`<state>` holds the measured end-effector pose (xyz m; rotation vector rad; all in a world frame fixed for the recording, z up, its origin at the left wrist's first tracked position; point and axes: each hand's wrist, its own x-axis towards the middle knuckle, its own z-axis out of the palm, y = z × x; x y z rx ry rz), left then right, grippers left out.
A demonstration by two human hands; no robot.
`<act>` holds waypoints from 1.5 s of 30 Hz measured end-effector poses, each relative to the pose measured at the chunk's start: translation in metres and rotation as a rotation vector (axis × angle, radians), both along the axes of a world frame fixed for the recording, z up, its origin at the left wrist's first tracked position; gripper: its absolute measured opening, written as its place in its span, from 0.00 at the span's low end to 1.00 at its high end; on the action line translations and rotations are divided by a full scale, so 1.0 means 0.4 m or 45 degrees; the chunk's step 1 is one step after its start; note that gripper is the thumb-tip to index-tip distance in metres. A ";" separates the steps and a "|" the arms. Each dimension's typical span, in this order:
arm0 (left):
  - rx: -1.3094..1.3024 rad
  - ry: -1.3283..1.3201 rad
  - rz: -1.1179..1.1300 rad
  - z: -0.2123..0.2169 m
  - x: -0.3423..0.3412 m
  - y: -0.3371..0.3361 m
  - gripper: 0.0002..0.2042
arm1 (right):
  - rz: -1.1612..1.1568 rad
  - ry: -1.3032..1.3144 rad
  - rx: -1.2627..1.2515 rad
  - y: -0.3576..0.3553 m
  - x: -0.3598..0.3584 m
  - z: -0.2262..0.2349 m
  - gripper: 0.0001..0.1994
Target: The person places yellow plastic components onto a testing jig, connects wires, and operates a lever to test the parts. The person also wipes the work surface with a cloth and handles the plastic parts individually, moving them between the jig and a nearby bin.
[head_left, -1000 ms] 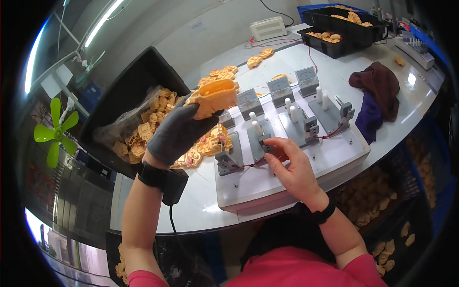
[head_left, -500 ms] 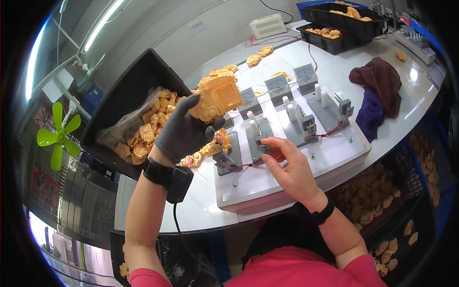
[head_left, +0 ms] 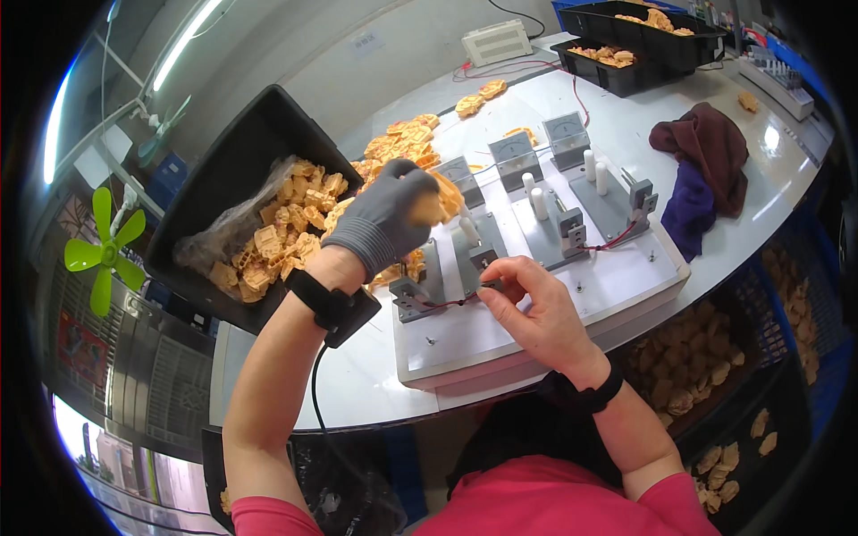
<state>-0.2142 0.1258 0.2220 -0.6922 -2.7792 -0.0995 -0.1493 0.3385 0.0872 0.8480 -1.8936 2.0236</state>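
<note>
A pale orange part [head_left: 450,198] looked blurry near a white peg [head_left: 468,232].
The gray-gloved left hand [head_left: 389,216] had its grip around it. The right hand [head_left: 543,317] curled by a gray block [head_left: 483,256]; I could not tell if its grip held that.

At eleven o'clock, the left hand [head_left: 384,219] is wearing matt, ribbed knit cloth; at twelve, the blurred orange piece [head_left: 450,198] is looking like plastic. At ten, the bin [head_left: 259,134] is showing matt black plastic, its clear film [head_left: 234,221] glinting. At seven, the tabletop [head_left: 357,371] is shining smoothly. At two, the pegs [head_left: 590,168] are resembling smooth white plastic, the cloth [head_left: 710,152] looking soft, matt.
</note>
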 end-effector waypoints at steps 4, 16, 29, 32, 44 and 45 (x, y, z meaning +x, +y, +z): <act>-0.092 -0.007 -0.063 -0.009 0.025 0.039 0.19 | 0.009 -0.014 -0.012 0.000 0.001 0.000 0.10; -0.253 -0.539 -0.106 -0.027 0.051 0.082 0.40 | -0.035 -0.038 0.020 -0.002 0.002 -0.004 0.12; 0.397 0.248 0.239 -0.158 0.387 -0.158 0.30 | -0.398 0.262 0.504 0.019 0.013 -0.015 0.13; 0.486 0.170 0.479 -0.291 0.481 -0.253 0.28 | -0.278 0.335 0.717 0.037 0.013 -0.015 0.07; 0.714 0.383 1.037 -0.547 0.570 -0.340 0.14 | -0.257 0.320 0.940 0.021 0.005 -0.010 0.04; 0.733 0.398 1.027 -0.544 0.568 -0.337 0.14 | -0.262 0.314 0.962 0.020 0.006 -0.008 0.04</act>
